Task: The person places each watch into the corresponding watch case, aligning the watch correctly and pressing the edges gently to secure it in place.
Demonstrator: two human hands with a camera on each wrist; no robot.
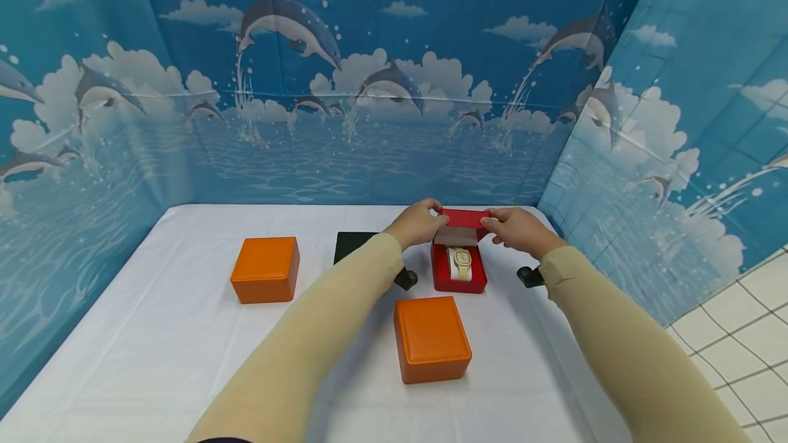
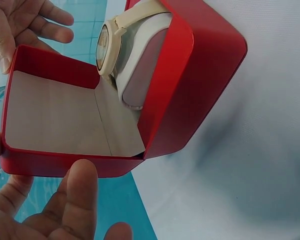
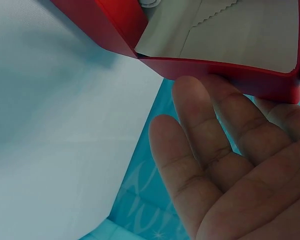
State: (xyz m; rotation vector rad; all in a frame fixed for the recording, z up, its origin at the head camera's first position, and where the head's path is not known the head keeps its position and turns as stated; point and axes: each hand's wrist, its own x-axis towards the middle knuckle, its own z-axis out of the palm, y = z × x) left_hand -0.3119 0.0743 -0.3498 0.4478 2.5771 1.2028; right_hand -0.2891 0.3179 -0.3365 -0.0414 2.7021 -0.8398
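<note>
A red watch box (image 1: 459,286) stands on the white cloth with its lid (image 1: 466,218) raised. Inside, a pale cream-and-gold watch (image 1: 462,260) is wrapped round a white cushion. My left hand (image 1: 420,223) pinches the lid's left corner, while my right hand (image 1: 520,230) grips its right corner. Seen from the left wrist, the lid's pale lining (image 2: 55,115) faces the camera, and the left fingers (image 2: 81,192) lie along its outer side. In the right wrist view, right fingers (image 3: 200,115) sit beside the lid wall, and the thumb tip is at its edge.
An orange box (image 1: 434,333), closed, sits in front of the red one. Another closed orange box (image 1: 268,264) is farther left. A dark green or black box (image 1: 351,243) lies partly behind the left forearm. A dolphin-print curtain (image 1: 369,149) hangs behind the table.
</note>
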